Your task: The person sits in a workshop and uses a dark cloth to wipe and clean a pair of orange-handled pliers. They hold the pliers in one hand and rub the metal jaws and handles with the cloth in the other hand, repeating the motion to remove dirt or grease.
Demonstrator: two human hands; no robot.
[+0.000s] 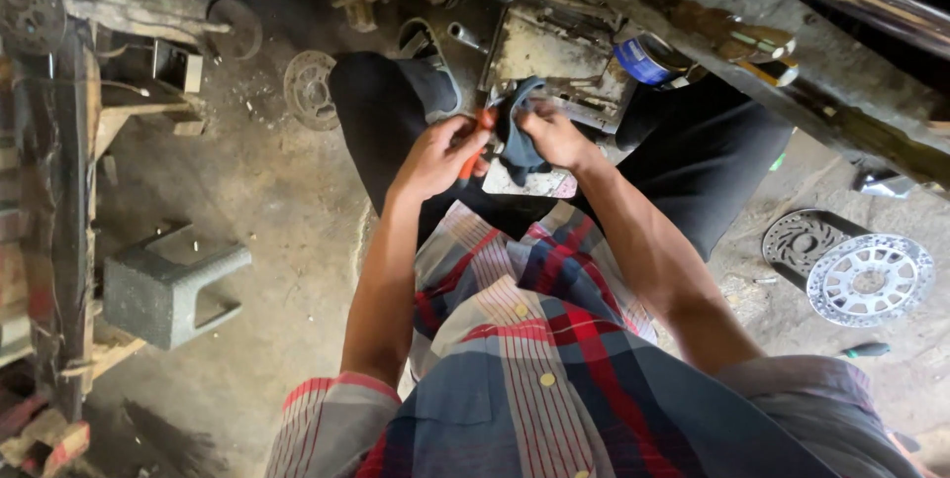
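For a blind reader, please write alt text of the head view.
A seated person's left hand holds an orange-handled tool while the right hand holds a dark cloth against it. On the dirty floor lie two brake discs and a grey stool.

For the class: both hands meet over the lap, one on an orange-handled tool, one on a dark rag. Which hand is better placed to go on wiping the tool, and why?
Probably the right hand: it already grips the rag, bunched against the tool that the left hand holds.
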